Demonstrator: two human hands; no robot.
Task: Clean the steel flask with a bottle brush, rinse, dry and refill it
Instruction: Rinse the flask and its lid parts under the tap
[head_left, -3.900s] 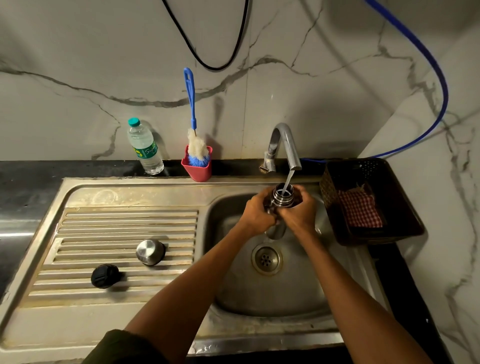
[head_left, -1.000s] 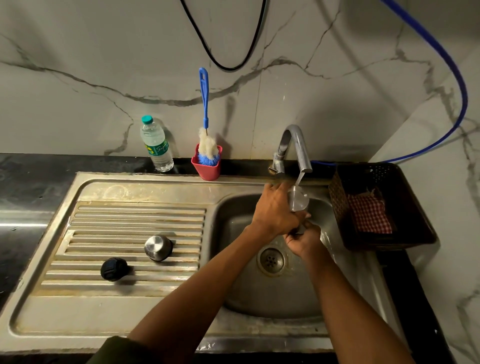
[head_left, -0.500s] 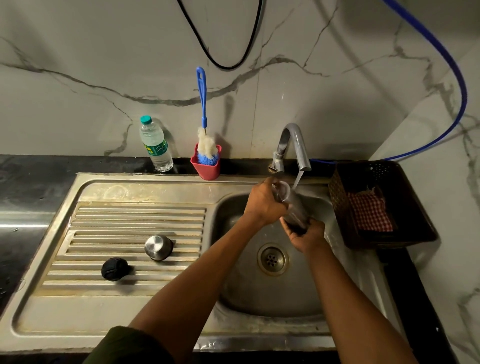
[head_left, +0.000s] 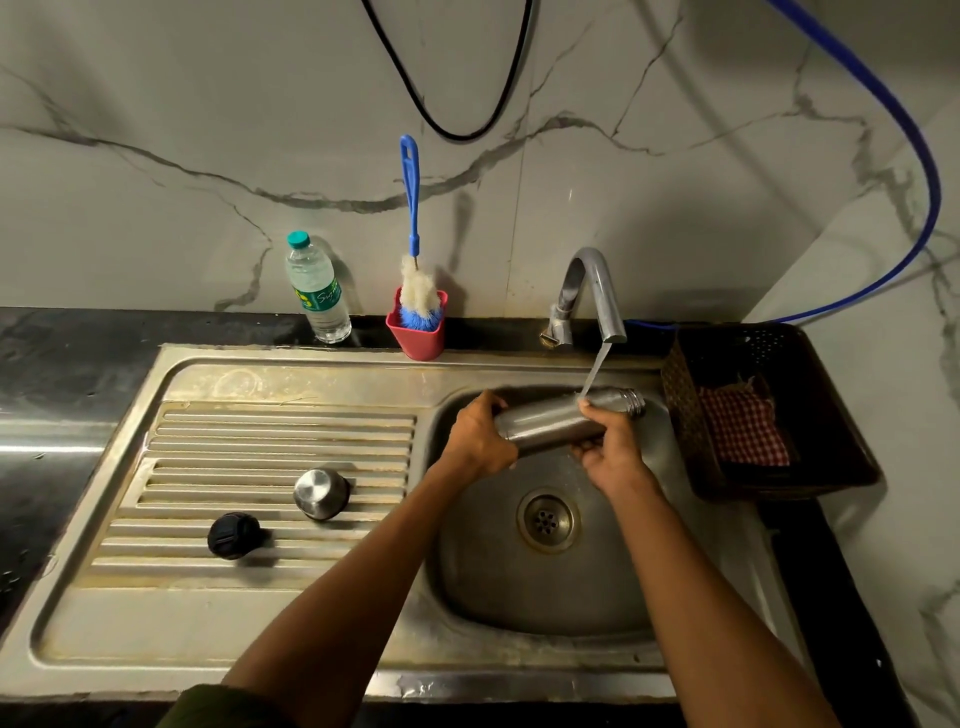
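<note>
Flask (head_left: 558, 422) held sideways over sink (head_left: 467, 597), base gripped by left hand (head_left: 475, 441), body by right hand (head_left: 610, 452). Outside best rotated under tap stream (head_left: 595, 371); neck tilted down for draining.

Flask (head_left: 558, 418) sideways under running tap (head_left: 592, 291)

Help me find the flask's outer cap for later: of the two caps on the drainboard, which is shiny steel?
The steel cap, nearer the sink basin; the black cap lies left of it, closer to the front edge.
</note>
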